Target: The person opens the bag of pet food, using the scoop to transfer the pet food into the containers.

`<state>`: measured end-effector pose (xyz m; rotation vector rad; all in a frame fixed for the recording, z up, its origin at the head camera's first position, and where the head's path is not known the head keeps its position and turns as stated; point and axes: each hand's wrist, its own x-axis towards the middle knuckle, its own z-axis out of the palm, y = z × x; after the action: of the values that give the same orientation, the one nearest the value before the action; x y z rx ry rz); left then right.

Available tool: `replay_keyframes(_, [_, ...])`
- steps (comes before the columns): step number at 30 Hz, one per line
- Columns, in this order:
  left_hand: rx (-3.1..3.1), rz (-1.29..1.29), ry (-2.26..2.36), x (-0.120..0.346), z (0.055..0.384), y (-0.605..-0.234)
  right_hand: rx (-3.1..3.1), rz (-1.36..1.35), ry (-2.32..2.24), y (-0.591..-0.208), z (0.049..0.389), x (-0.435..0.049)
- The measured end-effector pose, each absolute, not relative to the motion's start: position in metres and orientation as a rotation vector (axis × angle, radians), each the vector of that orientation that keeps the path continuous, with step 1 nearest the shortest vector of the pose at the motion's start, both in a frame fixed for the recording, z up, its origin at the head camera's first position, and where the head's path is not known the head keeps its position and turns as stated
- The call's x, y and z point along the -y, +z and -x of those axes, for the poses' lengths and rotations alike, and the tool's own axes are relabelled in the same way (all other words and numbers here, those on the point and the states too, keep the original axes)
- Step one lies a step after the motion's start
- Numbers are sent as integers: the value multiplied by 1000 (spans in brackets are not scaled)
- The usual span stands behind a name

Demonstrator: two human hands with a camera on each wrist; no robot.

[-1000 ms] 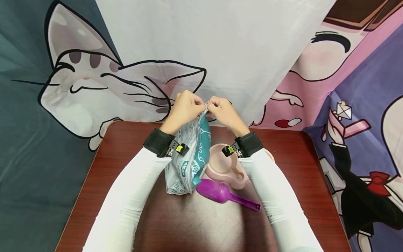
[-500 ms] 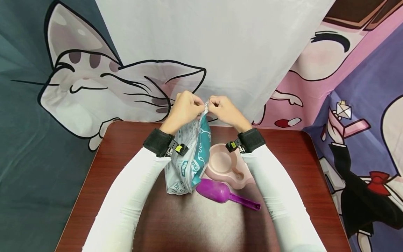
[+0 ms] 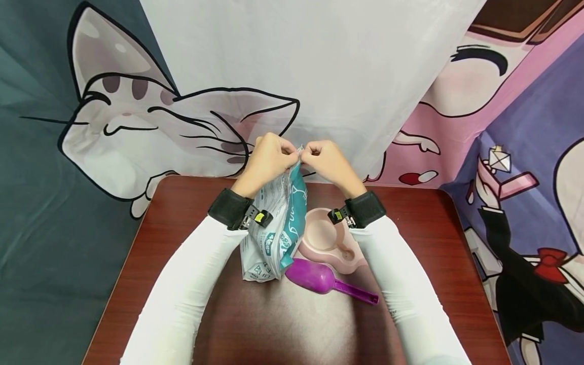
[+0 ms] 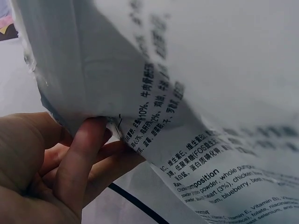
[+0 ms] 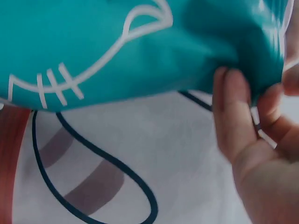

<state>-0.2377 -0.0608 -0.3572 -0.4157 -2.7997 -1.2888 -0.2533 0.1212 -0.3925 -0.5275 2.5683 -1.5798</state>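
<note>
A white and teal pet food bag (image 3: 276,223) stands upright on the table, its top edge gathered between both hands. At the left of that edge, my left hand (image 3: 270,158) pinches the plastic. In the left wrist view, its thumb (image 4: 86,144) presses the printed white side (image 4: 187,140), where ingredient text shows. My right hand (image 3: 329,161) pinches the opposite top corner, close beside the left. The right wrist view shows its fingers (image 5: 233,93) on the teal side (image 5: 140,56), which carries a white fishbone drawing. The inside of the bag is hidden.
A purple scoop (image 3: 315,276) lies in front of the bag, handle towards the right. Behind it sits a pale pink bowl (image 3: 324,235), partly covered by the right sleeve (image 3: 401,274). The brown table (image 3: 424,228) ends at a printed cloth backdrop (image 3: 356,76).
The right wrist has shifted slightly to the right, uncovering a bit more of the pink bowl's middle. Both hands stay pinched on the bag's top edge.
</note>
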Motion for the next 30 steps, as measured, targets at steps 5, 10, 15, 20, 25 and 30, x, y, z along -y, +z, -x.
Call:
replay_keyframes(5, [2789, 438, -1248, 60, 237, -358, -2681, 396, -1451, -385, 240, -116])
replay_keyframes(10, [2768, 496, -1156, 59, 239, -359, -2688, 459, -1352, -380, 239, -115])
replay_keyframes(15, [2768, 547, -1153, 58, 240, -360, -2700, 618, -1251, -381, 245, -121])
replay_keyframes(20, [2766, 547, -1224, 60, 240, -362, -2637, 774, -1272, -386, 253, -130])
replay_keyframes(25, [2786, 524, -1246, 60, 238, -359, -2588, 789, -1337, -388, 256, -132])
replay_keyframes(30, [2836, 529, -1150, 59, 231, -349, -2598, 776, -1315, -385, 254, -129])
